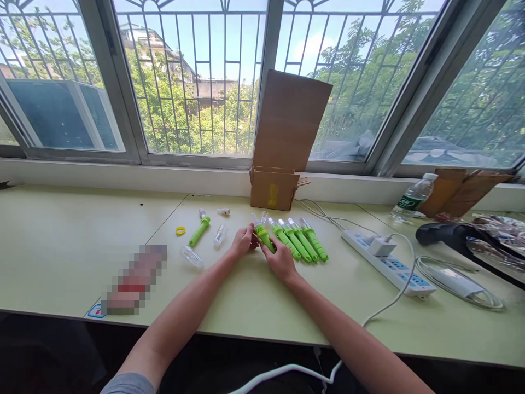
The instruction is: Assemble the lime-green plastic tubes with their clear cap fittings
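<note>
Between my two hands a green stick-shaped handle (264,237) with a clear top is held at a tilt. My left hand (245,239) is closed around its upper end, and a yellow band shows there. The lower part lies in my right hand (280,259), whose fingers are wrapped around it. Just right of my hands, several similar green sticks (301,244) with clear tops lie side by side. On the left are another green stick (199,231), a yellow ring (180,231), clear plastic tubes (220,235) and a small clear-and-white part (223,212).
A cardboard box (270,189) with its flap raised stands against the window sill. To the right are a white power strip (388,262) with cables, a water bottle (414,198) and a black curved object (459,235). The table's front edge (262,338) runs under my forearms.
</note>
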The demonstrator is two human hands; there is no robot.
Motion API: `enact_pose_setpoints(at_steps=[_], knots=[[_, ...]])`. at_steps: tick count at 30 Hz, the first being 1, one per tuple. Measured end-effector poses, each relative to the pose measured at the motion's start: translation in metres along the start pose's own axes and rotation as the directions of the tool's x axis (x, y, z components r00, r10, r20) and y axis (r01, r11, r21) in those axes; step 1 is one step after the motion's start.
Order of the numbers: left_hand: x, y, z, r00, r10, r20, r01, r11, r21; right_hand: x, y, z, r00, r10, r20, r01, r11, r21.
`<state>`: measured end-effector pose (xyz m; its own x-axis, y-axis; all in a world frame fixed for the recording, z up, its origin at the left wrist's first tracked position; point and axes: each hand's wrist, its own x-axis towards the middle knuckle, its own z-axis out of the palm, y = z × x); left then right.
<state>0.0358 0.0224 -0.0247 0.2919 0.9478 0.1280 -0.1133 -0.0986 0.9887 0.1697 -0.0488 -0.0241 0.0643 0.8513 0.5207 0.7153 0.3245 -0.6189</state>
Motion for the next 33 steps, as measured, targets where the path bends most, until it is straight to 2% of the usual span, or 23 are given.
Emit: enact_pose_setpoints(at_steps=[10,12,14,15,17,19,21,25,33], knots=[[0.002,-0.008,0.003,0.999,0.037,-0.022,-0.036,0.998,0.048,0.000,0.001,0.001,1.000,0.004,0.003,-0.004,1.000,-0.005],[0.002,-0.008,0.002,0.998,0.063,-0.024,-0.060,0.994,0.094,0.000,0.000,0.001,1.000,0.004,0.005,-0.004,1.000,-0.006],[0.001,-0.008,0.000,0.991,0.128,-0.027,-0.120,0.970,0.212,-0.001,-0.001,0.000,1.000,-0.003,-0.001,0.003,1.000,-0.003],[0.001,-0.007,-0.002,0.984,0.176,-0.028,-0.160,0.938,0.306,-0.001,-0.002,0.000,1.000,-0.005,-0.005,0.005,1.000,0.001],[-0.001,-0.004,-0.004,0.961,0.276,-0.024,-0.222,0.818,0.530,-0.002,-0.003,0.000,1.000,-0.003,-0.014,0.003,1.000,0.009],[-0.003,-0.002,-0.006,0.940,0.341,-0.011,-0.233,0.667,0.708,-0.002,-0.004,-0.001,1.000,0.004,-0.018,-0.003,1.000,0.015],[-0.004,0.000,-0.006,0.929,0.369,0.009,-0.226,0.548,0.805,-0.003,-0.005,-0.001,1.000,0.006,-0.023,-0.006,1.000,0.018],[-0.003,-0.002,-0.004,0.919,0.386,0.080,-0.252,0.419,0.873,-0.002,-0.006,-0.001,1.000,0.003,-0.028,-0.003,1.000,0.022],[0.000,-0.010,-0.003,0.911,0.359,0.202,-0.313,0.286,0.906,-0.001,-0.003,0.000,0.999,-0.004,-0.035,0.005,1.000,0.010]])
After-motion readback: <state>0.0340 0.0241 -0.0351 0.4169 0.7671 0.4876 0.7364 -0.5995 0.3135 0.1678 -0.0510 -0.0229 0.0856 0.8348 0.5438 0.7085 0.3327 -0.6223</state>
